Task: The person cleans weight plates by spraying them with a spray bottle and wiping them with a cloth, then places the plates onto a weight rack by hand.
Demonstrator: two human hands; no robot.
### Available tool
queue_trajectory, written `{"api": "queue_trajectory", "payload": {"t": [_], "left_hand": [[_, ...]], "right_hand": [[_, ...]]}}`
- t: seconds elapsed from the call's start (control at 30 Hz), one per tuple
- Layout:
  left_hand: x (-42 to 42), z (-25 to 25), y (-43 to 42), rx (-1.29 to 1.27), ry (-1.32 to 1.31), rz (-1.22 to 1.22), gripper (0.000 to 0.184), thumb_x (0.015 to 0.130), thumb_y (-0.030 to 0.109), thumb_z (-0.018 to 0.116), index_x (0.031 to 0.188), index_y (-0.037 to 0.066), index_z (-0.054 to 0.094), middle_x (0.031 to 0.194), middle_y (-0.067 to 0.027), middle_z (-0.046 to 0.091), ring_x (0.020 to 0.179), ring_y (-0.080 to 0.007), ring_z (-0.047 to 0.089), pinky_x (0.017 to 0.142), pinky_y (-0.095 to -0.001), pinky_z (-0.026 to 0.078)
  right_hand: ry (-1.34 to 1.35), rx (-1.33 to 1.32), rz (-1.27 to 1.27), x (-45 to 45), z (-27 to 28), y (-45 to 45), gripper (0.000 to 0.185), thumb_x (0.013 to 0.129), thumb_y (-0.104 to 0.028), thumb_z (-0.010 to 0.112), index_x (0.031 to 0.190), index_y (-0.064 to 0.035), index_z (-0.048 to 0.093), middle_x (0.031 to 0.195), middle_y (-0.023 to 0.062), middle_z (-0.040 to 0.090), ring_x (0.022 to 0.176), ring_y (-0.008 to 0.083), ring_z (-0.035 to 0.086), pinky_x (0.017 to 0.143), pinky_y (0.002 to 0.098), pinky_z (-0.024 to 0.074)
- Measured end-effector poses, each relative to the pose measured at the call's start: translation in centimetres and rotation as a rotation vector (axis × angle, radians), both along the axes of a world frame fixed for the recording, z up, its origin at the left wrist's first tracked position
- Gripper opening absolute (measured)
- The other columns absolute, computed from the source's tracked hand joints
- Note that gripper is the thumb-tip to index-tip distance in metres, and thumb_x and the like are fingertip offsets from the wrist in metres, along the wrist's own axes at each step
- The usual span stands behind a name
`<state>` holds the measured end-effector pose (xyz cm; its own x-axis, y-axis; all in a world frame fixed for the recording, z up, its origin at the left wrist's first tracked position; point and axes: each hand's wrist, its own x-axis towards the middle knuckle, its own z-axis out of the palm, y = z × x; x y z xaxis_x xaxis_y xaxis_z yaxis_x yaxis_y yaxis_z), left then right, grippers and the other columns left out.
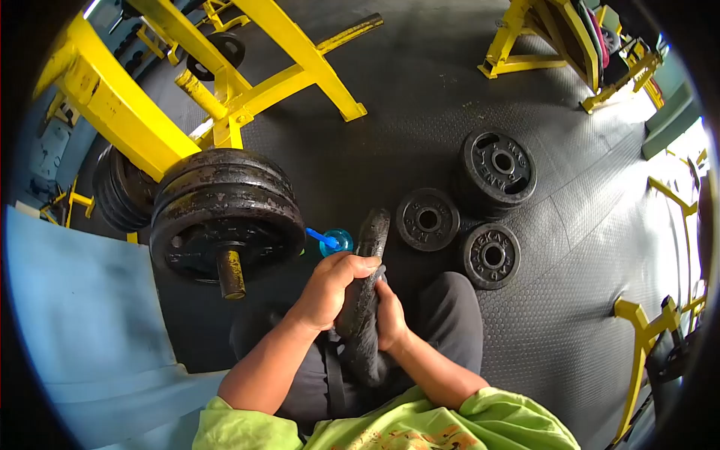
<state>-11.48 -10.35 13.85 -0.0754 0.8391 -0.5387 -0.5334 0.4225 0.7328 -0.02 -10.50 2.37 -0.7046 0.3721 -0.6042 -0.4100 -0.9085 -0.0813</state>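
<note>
A black weight plate (pixel 373 234) stands nearly edge-on in front of my lap, between my two hands. My left hand (pixel 322 291) is closed on its left side, with the thumb across the worn rim. Against the plate's right face presses my right hand (pixel 389 315), fingers closed and mostly hidden. A bit of dark grey material shows by the right fingertips; I cannot make out what it is. Just beyond my left hand sits a small round container (pixel 337 241) that looks blue inside, with a blue handle (pixel 321 237) sticking out.
Several black plates lie on the dark rubber floor to the right: a small one (pixel 427 219), another (pixel 492 256) and a stack (pixel 498 171). At left, large worn plates (pixel 225 202) hang on a yellow rack (pixel 120 112). A light-blue panel (pixel 82 292) borders my left.
</note>
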Motion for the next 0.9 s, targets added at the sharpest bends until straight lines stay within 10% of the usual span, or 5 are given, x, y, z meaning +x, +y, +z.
{"api": "queue_trajectory", "payload": {"t": [0.33,0.57,0.63,0.7,0.9], "left_hand": [[0.0,-0.4,0.6,0.014,0.048,-0.033,0.029,0.088,0.036,0.062,0.091,0.007,0.063,0.074,0.0022,0.057,0.065,-0.0057,0.053,0.060,-0.0225,0.044],[0.5,-0.3,0.5,-0.172,-0.091,-0.140,0.069,0.093,0.064,0.032,0.116,0.006,0.060,0.114,-0.0097,0.063,0.108,-0.0178,0.057,0.094,-0.0351,0.045],[0.8,-0.7,-0.2,-0.095,-0.019,-0.020,0.059,0.097,0.057,0.034,0.112,0.007,0.061,0.096,-0.0026,0.064,0.097,-0.0155,0.060,0.090,-0.0288,0.045],[1.6,-0.7,-1.1,0.204,0.136,0.007,0.047,0.102,0.047,0.030,0.131,0.013,0.045,0.119,-0.0032,0.054,0.110,-0.0140,0.054,0.097,-0.0311,0.043],[2.0,-0.6,-0.7,0.171,-0.132,-0.127,0.046,0.093,0.048,0.053,0.115,0.008,0.059,0.106,-0.0036,0.065,0.096,-0.0125,0.063,0.084,-0.0289,0.052]], "right_hand": [[0.444,-0.239,0.130,4.1,12.6,-1.1,0.055,0.100,-0.045,0.030,0.121,0.0016,0.050,0.098,0.0224,0.063,0.084,0.0315,0.064,0.080,0.0381,0.0533],[-0.321,1.013,-0.377,4.0,13.7,4.2,0.024,0.097,-0.027,0.053,0.095,-0.0039,0.058,0.084,0.0012,0.061,0.076,0.0084,0.058,0.068,0.0229,0.0467],[-0.702,1.675,-0.152,3.6,10.9,4.3,0.030,0.083,-0.026,0.065,0.108,-0.0092,0.063,0.119,0.0159,0.058,0.110,0.0317,0.054,0.097,0.0432,0.0385],[-0.966,2.223,0.014,3.8,11.2,2.9,0.050,0.069,-0.035,0.067,0.113,-0.0112,0.063,0.138,0.0144,0.046,0.129,0.0372,0.037,0.109,0.0518,0.0171],[-1.095,1.839,-0.240,4.6,5.2,9.6,0.031,0.082,-0.027,0.056,0.099,-0.0029,0.067,0.106,0.0182,0.065,0.105,0.0358,0.057,0.091,0.0438,0.0419]]}}
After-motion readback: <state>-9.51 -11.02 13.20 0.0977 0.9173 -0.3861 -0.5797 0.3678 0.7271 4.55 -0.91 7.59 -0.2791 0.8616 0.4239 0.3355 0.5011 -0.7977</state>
